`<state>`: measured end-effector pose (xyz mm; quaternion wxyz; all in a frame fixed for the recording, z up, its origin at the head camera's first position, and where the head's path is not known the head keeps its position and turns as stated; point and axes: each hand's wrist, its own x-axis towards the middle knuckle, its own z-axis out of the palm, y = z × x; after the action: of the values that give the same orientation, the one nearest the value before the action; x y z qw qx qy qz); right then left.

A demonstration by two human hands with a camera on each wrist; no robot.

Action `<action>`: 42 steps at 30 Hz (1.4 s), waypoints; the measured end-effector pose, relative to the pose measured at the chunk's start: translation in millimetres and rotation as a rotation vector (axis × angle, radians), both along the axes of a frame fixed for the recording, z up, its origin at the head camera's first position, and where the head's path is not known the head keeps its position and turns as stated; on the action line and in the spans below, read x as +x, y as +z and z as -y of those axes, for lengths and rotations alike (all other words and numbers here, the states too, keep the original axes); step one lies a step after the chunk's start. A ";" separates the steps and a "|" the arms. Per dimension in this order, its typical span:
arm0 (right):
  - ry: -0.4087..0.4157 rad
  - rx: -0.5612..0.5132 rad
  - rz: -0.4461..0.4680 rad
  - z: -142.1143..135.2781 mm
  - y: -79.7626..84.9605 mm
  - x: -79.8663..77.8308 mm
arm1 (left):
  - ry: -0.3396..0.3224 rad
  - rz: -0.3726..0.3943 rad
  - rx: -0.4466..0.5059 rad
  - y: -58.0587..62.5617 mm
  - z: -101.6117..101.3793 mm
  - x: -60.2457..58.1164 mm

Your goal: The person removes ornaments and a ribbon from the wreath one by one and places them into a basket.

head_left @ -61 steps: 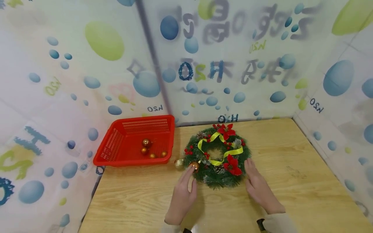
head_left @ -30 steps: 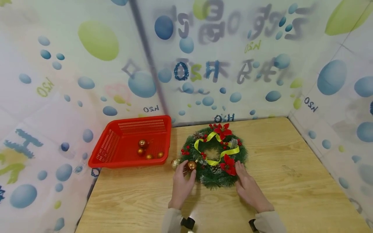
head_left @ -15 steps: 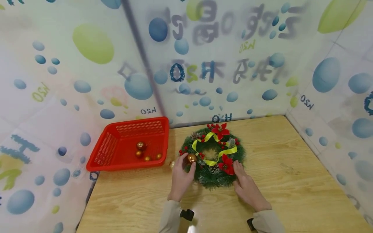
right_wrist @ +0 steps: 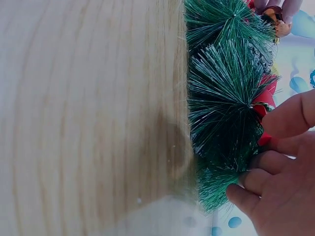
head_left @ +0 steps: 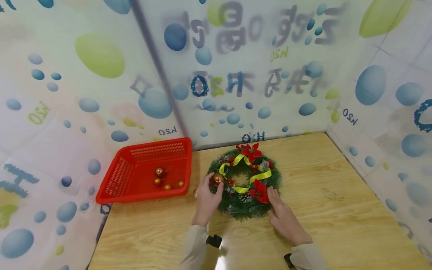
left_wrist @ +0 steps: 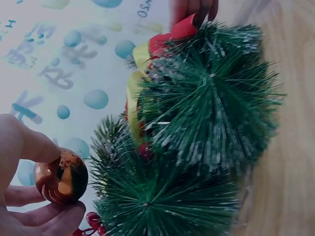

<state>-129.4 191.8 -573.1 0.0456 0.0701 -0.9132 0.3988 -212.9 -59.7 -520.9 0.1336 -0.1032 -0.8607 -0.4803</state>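
My left hand (head_left: 206, 199) pinches a shiny copper Christmas bauble (head_left: 218, 179) between thumb and fingers, at the left side of a green wreath (head_left: 243, 210). In the left wrist view the bauble (left_wrist: 61, 176) is held just beside the pine needles. The wreath lies on the table with red poinsettias (head_left: 259, 191), red berries, pine cones and a loose yellow ribbon (head_left: 264, 175). My right hand (head_left: 287, 220) rests against its lower right edge, fingers fairly straight, beside the lower poinsettia. A gold bauble (head_left: 195, 193) is mostly hidden behind my left hand.
A red plastic basket (head_left: 116, 187) stands left of the wreath, with several gold and copper baubles (head_left: 160, 172) inside. The wooden table (head_left: 324, 225) ends at a patterned wall covering (head_left: 209, 120) behind and at the sides.
My left hand has taken hold of the copper bauble, lifted it and moved it up along the wreath's left side. My right hand stays at the wreath's edge. The head view has shifted.
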 end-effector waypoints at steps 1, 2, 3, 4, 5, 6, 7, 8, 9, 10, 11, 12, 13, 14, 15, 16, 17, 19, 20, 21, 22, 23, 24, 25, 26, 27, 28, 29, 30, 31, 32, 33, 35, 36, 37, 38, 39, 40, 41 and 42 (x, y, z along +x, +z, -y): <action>0.002 -0.001 -0.003 0.7 -0.4 -0.2 | 0.009 0.000 0.001 0.5 1.8 -0.5; 0.006 -0.002 -0.005 1.5 -0.5 -0.5 | 0.017 -0.010 0.006 0.9 3.9 -1.0; 0.008 -0.004 -0.006 2.2 -0.5 -0.7 | 0.027 -0.026 0.011 1.2 6.1 -1.3; 0.010 -0.003 -0.007 2.9 0.2 -0.8 | 0.037 -0.042 0.019 1.7 8.6 -1.3; 0.011 -0.001 -0.007 3.4 0.4 -1.0 | 0.046 -0.063 0.026 2.2 11.1 -1.4; 0.011 0.003 -0.009 3.6 0.7 -1.1 | 0.053 -0.082 0.035 3.2 13.5 -1.5; 0.009 0.008 -0.007 3.6 1.1 -1.2 | 0.056 -0.098 0.045 4.4 15.7 -1.8; 0.006 0.009 -0.003 3.4 1.5 -1.0 | 0.057 -0.113 0.055 5.2 17.7 -2.7; 0.003 0.008 0.000 3.1 1.9 -0.8 | 0.060 -0.123 0.062 6.1 19.6 -3.6; -0.001 0.008 0.003 2.8 2.1 -0.6 | 0.061 -0.129 0.069 6.5 21.4 -4.7; -0.003 0.008 0.006 2.5 2.2 -0.4 | 0.065 -0.130 0.072 7.1 23.2 -5.4; -0.006 0.009 0.008 2.2 2.3 -0.1 | 0.068 -0.129 0.070 7.1 25.0 -6.4; -0.008 0.011 0.011 1.9 3.0 0.0 | 0.072 -0.129 0.070 7.5 26.5 -7.6; -0.009 0.009 0.012 1.7 3.6 0.1 | 0.080 -0.126 0.074 8.2 27.9 -8.5; -0.009 0.009 0.010 1.6 4.0 0.2 | 0.087 -0.125 0.076 8.8 29.4 -9.4; -0.010 0.010 0.010 1.5 4.2 0.2 | 0.095 -0.122 0.079 9.3 30.9 -10.2; -0.011 0.009 0.006 1.6 4.2 0.3 | 0.100 -0.117 0.082 10.4 32.2 -10.6; -0.014 0.009 -0.001 1.8 3.8 0.5 | 0.106 -0.115 0.088 12.8 34.7 -11.8; -0.016 0.007 -0.006 2.0 3.4 0.7 | 0.109 -0.109 0.092 14.0 35.9 -12.2; -0.017 0.005 -0.012 2.2 2.9 0.8 | 0.108 -0.110 0.094 14.8 37.2 -12.8; -0.018 0.005 -0.018 2.4 2.2 0.8 | 0.109 -0.108 0.100 16.0 38.5 -13.0; -0.019 0.006 -0.024 2.6 1.7 0.9 | 0.112 -0.108 0.102 16.4 40.1 -13.4; -0.019 0.006 -0.026 2.8 1.3 1.0 | 0.117 -0.113 0.101 16.4 41.9 -14.0; -0.019 0.005 -0.029 3.0 1.0 1.1 | 0.124 -0.115 0.100 16.6 44.1 -14.4; -0.019 0.005 -0.031 3.1 0.7 1.1 | 0.131 -0.122 0.102 16.5 46.6 -15.2; -0.019 0.006 -0.031 3.3 0.5 1.0 | 0.136 -0.132 0.104 17.0 49.4 -15.8; -0.018 0.010 -0.030 3.6 0.2 0.9 | 0.144 -0.138 0.102 17.2 52.8 -16.5; -0.018 0.013 -0.027 3.9 0.2 0.9 | 0.152 -0.147 0.098 17.5 56.3 -17.4; -0.017 0.016 -0.025 4.1 0.1 0.8 | 0.160 -0.153 0.092 18.7 60.1 -18.1; -0.016 0.019 -0.023 4.2 0.2 0.8 | 0.166 -0.163 0.087 19.6 64.1 -19.6; -0.015 0.018 -0.020 4.3 0.2 0.8 | 0.174 -0.173 0.081 20.5 68.2 -21.4; -0.015 0.018 -0.020 4.4 0.3 0.7 | 0.180 -0.179 0.077 22.3 72.2 -23.1; -0.013 0.015 -0.021 4.5 0.6 0.7 | 0.193 -0.176 0.074 26.3 80.3 -26.5; -0.012 0.012 -0.023 4.6 0.7 0.8 | 0.198 -0.167 0.074 28.6 84.3 -28.2; -0.011 0.009 -0.023 4.7 0.8 0.8 | 0.201 -0.157 0.078 30.6 88.1 -29.8; -0.011 0.008 -0.025 4.9 0.9 0.9 | 0.205 -0.143 0.084 33.4 91.6 -30.9; -0.011 0.010 -0.028 5.2 1.0 1.0 | 0.205 -0.128 0.089 36.3 95.0 -31.7; -0.012 0.014 -0.030 5.3 1.2 1.2 | 0.207 -0.115 0.091 38.7 97.9 -32.6; -0.014 0.018 -0.034 5.5 1.4 1.4 | 0.210 -0.108 0.090 40.7 100.5 -33.7; -0.017 0.021 -0.035 5.6 1.6 1.5 | 0.211 -0.104 0.087 42.4 102.9 -34.5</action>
<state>-127.9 186.1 -571.5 0.0643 0.0701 -0.9170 0.3875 -247.4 -162.6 -478.5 0.2320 -0.0308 -0.8370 -0.4946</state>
